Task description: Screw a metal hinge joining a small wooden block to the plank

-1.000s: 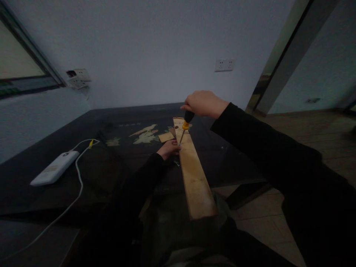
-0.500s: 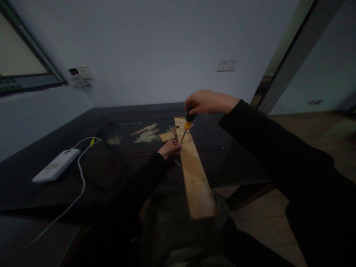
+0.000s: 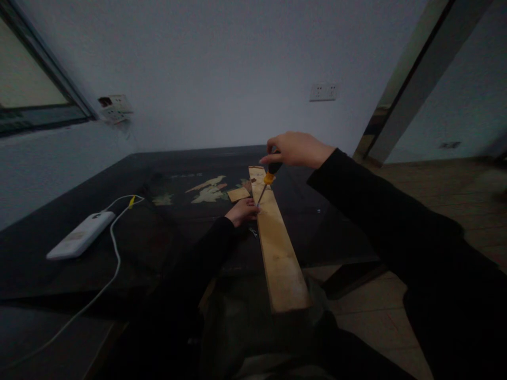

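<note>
A long pale wooden plank (image 3: 280,253) lies lengthwise before me, its near end reaching past the table edge over my lap. My right hand (image 3: 299,149) is closed round the top of a screwdriver (image 3: 269,178) with a black and yellow handle. Its shaft slants down to the plank's left edge. There, the fingertips of my left hand (image 3: 242,212) pinch a small shiny screw (image 3: 257,205) at the screwdriver's tip, mostly hidden by fingers. Several loose screws (image 3: 252,232) lie on the table just below that hand.
The dark table (image 3: 166,248) has a printed picture on its top. A small wooden piece (image 3: 238,194) lies left of the plank. At the left sits a white power bank (image 3: 81,235) with a white cable (image 3: 115,253) running off the table edge. A wall stands behind.
My right hand has shifted slightly down on the screwdriver, and its fingers have loosened and moved a little round the handle. The plank and my left hand stay in place.
</note>
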Tool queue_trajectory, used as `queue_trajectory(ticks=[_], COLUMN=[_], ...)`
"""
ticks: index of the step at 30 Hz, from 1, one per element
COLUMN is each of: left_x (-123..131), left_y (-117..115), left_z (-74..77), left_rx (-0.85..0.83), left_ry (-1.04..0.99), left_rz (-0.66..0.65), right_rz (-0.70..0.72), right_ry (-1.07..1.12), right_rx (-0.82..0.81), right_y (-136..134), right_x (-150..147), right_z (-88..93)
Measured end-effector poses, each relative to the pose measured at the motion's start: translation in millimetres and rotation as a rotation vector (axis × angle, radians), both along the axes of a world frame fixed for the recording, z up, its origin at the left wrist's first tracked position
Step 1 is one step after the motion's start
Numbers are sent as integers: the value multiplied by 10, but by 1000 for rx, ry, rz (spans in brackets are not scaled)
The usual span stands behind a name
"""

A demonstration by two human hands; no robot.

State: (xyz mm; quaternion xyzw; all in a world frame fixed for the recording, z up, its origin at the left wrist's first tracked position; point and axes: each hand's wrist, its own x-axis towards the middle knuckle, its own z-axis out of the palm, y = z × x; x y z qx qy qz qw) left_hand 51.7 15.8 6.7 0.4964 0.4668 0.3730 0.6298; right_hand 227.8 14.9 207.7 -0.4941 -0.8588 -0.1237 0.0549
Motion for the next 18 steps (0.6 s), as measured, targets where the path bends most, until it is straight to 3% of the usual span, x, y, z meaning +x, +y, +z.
queue_trajectory(ticks=[3,6,9,14,18], left_x=[-6,-9,-8,-4,-10], left_y=[11,18,15,9,15], left_z=[-21,-24,-12,-3,-10], left_rx=[-7,-12,-14,-11,-7], left_ry=[-11,15,19,-2,0], left_rz=[1,16,26,3,-3], right_rz=[168,230,171,-68,-85], right_ry=[-58,-102,-101,11,76], right_rx=[-89,-131,-107,101,129], right_y=[27,27,1,-23,4], right_x=[72,75,28,-86,-107], right_z=[91,150,129,-28,-87])
